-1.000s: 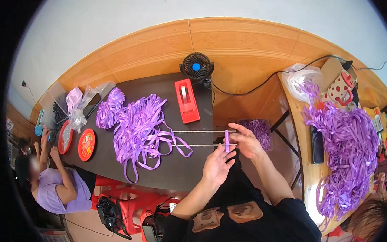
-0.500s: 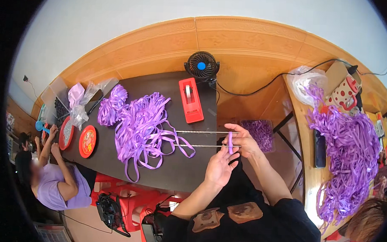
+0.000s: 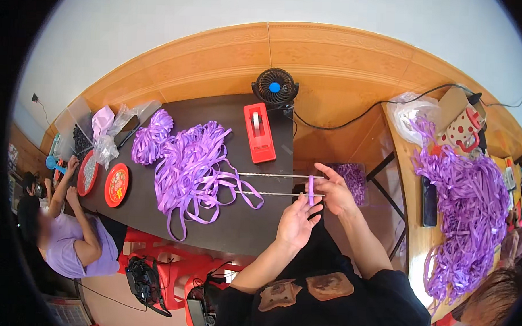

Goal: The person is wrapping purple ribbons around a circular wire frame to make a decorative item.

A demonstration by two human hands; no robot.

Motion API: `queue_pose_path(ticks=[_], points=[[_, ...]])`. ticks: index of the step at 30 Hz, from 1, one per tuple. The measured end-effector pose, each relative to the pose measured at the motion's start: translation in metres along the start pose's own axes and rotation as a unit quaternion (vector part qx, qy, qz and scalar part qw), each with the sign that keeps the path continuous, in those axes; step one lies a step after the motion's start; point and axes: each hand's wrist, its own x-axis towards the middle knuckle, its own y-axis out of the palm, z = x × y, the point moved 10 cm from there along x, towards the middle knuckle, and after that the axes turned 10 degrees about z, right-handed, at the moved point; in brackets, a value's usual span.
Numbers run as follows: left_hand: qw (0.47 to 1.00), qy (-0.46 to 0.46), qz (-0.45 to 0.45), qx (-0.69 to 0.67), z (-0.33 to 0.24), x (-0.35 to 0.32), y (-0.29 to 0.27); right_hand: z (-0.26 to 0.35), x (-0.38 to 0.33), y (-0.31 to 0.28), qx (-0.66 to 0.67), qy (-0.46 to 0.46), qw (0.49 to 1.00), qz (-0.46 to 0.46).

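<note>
Two thin metal rods (image 3: 266, 175) stick out past the right edge of the dark table, side by side. Across their ends a short band of purple ribbon (image 3: 311, 190) stretches from one rod to the other. At the nearer rod, my left hand (image 3: 295, 224) pinches the band's lower end between thumb and fingertips. My right hand (image 3: 337, 194) is at the rod tips, right of the band, with its fingers spread and the index finger stretched out. Left of my hands lies a loose heap of purple ribbon (image 3: 192, 169), covering the rods' other ends.
On the dark table (image 3: 224, 236) are a red tape dispenser (image 3: 259, 133), a small black fan (image 3: 276, 87), a ribbon bundle (image 3: 152, 139) and red dishes (image 3: 117, 185). Another person (image 3: 77, 237) sits at the left. More ribbon (image 3: 472, 216) covers a wooden table at right.
My right hand's index finger has lifted away from the farther rod, and its fingers have spread. My left hand stays at the nearer rod. The whole view has shifted slightly.
</note>
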Motion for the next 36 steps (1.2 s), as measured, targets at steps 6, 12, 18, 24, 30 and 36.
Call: queue_pose_path(ticks=[6,12,18,24,30,36], points=[[1.0,0.005,0.005,0.0,0.0,0.001,0.001,0.006,0.001,0.016,0.011,0.012,1.0,0.014],[1.0,0.005,0.014,-0.002,-0.001,0.001,0.001,0.0,-0.001,0.025,0.073,0.035,0.996,0.028],[1.0,0.01,0.026,-0.003,-0.002,0.001,0.005,-0.018,0.009,0.049,0.281,0.073,0.947,0.14],[1.0,0.01,0.022,0.005,-0.002,0.001,0.004,-0.018,0.014,0.053,0.276,0.062,0.938,0.203],[1.0,-0.001,0.008,0.015,-0.002,0.001,0.003,-0.008,0.004,0.037,0.099,0.014,0.989,0.109],[1.0,0.005,0.005,0.013,-0.001,0.001,0.001,0.002,0.004,0.029,0.011,0.019,1.0,0.008]])
